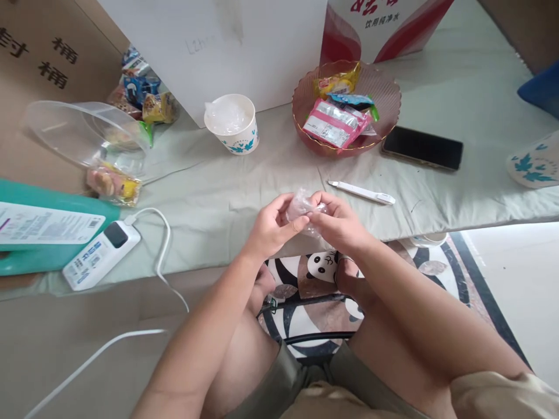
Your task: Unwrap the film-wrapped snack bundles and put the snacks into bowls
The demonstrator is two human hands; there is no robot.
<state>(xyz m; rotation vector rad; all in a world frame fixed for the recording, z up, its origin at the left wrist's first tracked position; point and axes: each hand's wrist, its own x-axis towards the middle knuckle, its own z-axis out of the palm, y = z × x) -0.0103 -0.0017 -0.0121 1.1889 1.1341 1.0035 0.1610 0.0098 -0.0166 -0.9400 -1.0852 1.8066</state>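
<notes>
Between both hands is a crumpled piece of clear plastic film (301, 205), held just above the table's near edge. My left hand (273, 226) is closed on its left side, the thumb lying across the front. My right hand (338, 222) pinches the right side with thumb and forefinger. Whether anything is wrapped inside the plastic, I cannot tell. A white pen-like cutter (361, 192) lies to the right of my hands. Farther back stands a paper cup (238, 142) with blue leaf prints, stuffed with similar clear plastic.
A pink ribbed bowl (301, 99) holds several wrapped snacks. Right of it lie a black phone (423, 148) and another paper cup (535, 163). At left are a tipped clear plastic tub (70, 128), a green jug (48, 227) and a white power bank (102, 256), whose cable (168, 244) hangs over the edge.
</notes>
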